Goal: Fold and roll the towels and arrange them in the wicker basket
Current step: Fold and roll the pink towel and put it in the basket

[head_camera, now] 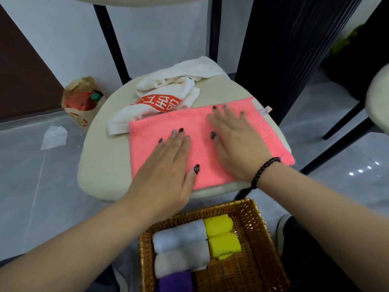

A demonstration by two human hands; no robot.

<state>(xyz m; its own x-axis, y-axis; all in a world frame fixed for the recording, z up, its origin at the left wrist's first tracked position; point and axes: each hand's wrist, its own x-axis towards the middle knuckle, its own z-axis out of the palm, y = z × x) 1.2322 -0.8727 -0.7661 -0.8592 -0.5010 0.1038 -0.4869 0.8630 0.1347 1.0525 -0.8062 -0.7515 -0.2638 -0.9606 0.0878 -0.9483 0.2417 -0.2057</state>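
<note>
Cream chair seat is bearing a coral-pink towel, lying flat as a folded rectangle. Left hand and right hand are pressing it, fingers straight. Wicker basket below is holding rolled grey, yellow and purple towels.

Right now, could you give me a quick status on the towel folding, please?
Left hand and right hand flat on pink towel. White towel crumpled behind. Wicker basket has room.
</note>
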